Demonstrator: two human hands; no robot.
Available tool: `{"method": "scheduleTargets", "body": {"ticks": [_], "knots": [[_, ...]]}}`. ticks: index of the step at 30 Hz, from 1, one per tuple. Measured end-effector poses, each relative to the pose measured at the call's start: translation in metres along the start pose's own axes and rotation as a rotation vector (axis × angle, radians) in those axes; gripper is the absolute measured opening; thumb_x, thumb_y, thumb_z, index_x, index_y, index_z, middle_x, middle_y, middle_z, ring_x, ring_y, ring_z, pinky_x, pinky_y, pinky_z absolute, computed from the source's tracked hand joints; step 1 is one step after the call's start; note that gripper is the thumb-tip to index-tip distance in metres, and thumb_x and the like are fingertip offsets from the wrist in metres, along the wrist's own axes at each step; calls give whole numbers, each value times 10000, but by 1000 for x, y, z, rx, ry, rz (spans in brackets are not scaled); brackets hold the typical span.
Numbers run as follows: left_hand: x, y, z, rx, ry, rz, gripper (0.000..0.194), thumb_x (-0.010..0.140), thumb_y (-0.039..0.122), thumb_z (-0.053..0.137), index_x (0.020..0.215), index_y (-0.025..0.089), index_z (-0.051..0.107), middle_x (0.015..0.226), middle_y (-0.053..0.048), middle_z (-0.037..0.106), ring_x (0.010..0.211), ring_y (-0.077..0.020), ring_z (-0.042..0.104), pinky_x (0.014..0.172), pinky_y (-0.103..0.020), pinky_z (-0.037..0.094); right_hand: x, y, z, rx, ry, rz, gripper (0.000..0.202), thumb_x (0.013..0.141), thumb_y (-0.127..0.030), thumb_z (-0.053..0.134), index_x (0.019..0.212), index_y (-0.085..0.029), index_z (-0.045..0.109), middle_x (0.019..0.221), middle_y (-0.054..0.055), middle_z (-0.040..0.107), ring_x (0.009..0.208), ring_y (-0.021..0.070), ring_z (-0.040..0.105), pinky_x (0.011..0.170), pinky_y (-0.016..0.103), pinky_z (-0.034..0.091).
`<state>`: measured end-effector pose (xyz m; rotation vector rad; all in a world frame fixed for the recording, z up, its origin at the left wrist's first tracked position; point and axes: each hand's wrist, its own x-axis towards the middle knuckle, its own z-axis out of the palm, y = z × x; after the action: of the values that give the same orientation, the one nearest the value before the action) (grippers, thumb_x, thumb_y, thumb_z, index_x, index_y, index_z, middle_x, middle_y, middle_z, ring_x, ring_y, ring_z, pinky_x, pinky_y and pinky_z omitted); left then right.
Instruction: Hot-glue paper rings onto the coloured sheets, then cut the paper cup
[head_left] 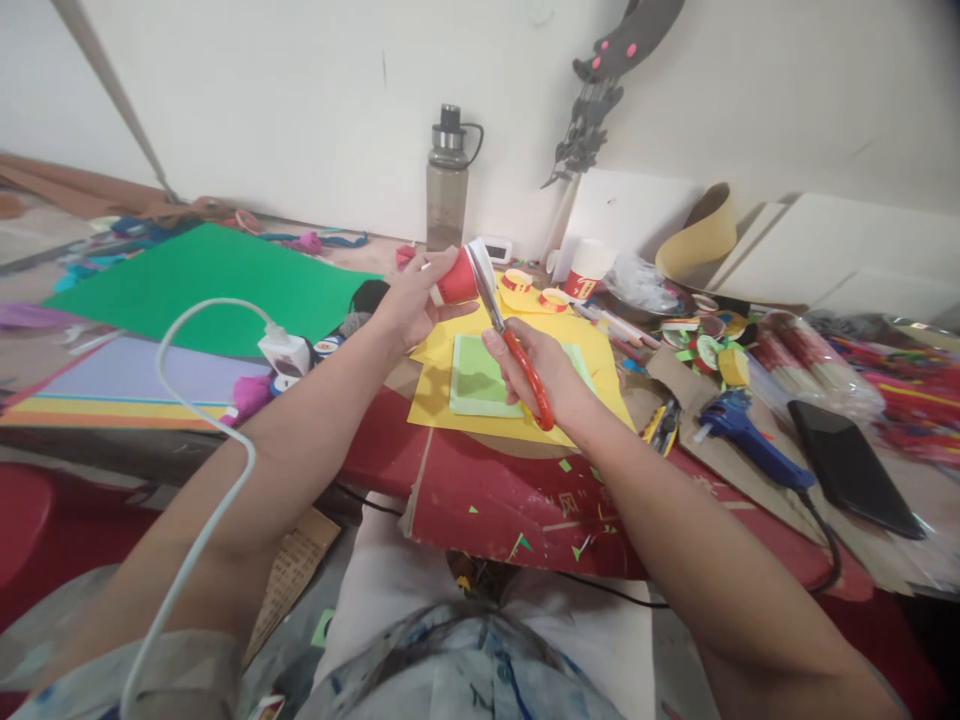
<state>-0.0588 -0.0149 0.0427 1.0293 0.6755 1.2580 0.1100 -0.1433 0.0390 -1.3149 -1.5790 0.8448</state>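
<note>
My left hand (416, 300) is closed around a red and white paper cup (456, 280), tilted so that its white end faces right. In my right hand (536, 365) is a pair of scissors with orange-red handles (531, 380). The scissor blades (487, 295) point up and lie against the cup's white end; whether they cut into it I cannot tell. Beneath both hands are yellow paper sheets (435, 410) and a light green sheet (480, 380). Two cut red and yellow cup rings (553, 299) rest on the yellow paper just behind the scissors.
A grey water bottle (447, 190) stands at the back by the wall. Another paper cup (587, 268) is behind the rings. On the right lie a blue glue gun (757, 440), a black phone (855, 468) and a utility knife (660, 428). A green sheet (217, 285) covers the left side.
</note>
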Motion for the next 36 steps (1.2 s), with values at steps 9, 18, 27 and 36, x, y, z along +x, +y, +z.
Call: {"method": "scheduleTargets", "body": {"ticks": [9, 18, 27, 36], "knots": [[-6, 0, 8, 9, -20, 65, 349, 792, 377, 944, 1015, 260, 702, 1111, -55, 771, 1106, -257, 756, 905, -415, 701, -1, -1, 0, -60, 33, -7, 564, 916, -778, 650, 778, -275, 437, 574, -54, 399, 494, 124, 397, 440, 250, 324], [-17, 3, 20, 26, 12, 61, 327, 808, 355, 937, 1003, 242, 700, 1100, -55, 775, 1094, -248, 762, 955, -439, 683, -3, -4, 2, -69, 64, -1, 556, 906, -784, 641, 782, -278, 449, 567, -58, 394, 490, 129, 390, 443, 261, 327], [-17, 3, 20, 31, 17, 83, 329, 799, 342, 940, 1016, 245, 713, 1110, -52, 780, 1099, -251, 759, 952, -427, 681, -1, -2, 3, -46, 70, 16, 538, 907, -764, 650, 796, -279, 447, 579, -60, 376, 492, 126, 367, 440, 267, 327], [-18, 4, 20, 37, 13, 75, 314, 802, 318, 936, 1009, 259, 708, 1103, -42, 784, 1138, -261, 752, 970, -437, 671, -1, 0, 3, -47, 63, 6, 536, 925, -755, 626, 798, -277, 419, 579, -63, 378, 489, 124, 373, 438, 267, 322]]}}
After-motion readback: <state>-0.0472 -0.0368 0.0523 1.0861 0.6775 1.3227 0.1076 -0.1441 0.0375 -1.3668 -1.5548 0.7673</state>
